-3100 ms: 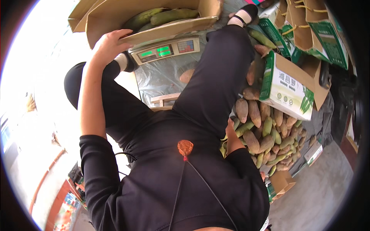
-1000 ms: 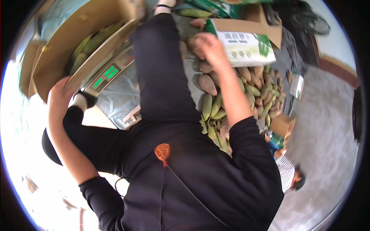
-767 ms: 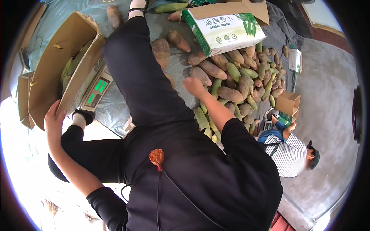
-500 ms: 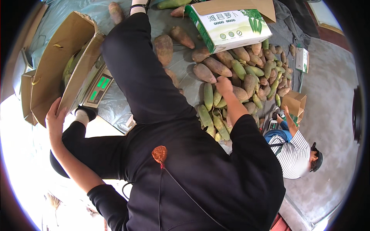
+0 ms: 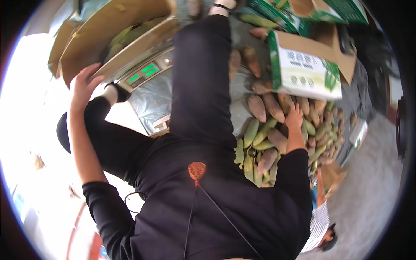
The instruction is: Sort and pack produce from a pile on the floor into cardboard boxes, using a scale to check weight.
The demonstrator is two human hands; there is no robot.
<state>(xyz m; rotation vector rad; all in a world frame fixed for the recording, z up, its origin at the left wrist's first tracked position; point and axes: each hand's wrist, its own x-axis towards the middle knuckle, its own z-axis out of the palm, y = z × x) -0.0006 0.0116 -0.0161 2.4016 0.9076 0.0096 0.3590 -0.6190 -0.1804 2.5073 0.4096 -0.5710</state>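
My left hand [image 5: 85, 86] is at the near corner of an open cardboard box [image 5: 143, 45], its fingers apart and touching or nearly touching the wall. Green radishes [image 5: 130, 37] lie inside that box. Under it a scale [image 5: 149, 69] shows lit green digits. On the right, my right hand [image 5: 294, 117] rests on the radish pile with its fingers spread. Close to its fingertips is a brownish, soil-coated radish [image 5: 284, 103]. Another brown radish [image 5: 272, 107] lies just left of it, and green radishes [image 5: 251, 132] are nearer to me.
A white and green printed carton [image 5: 305, 71] with raised flaps stands behind the pile. More green cartons [image 5: 281, 15] are at the far edge. Loose radishes [image 5: 251, 60] lie beside my leg on plastic sheeting [image 5: 149, 104]. A person in a striped shirt [image 5: 318, 225] is at lower right.
The view has swung, so the scene sits further right. My right hand has shifted over the pile, and its fingers are now spread. My left hand stays by the box, its fingers lifted somewhat.
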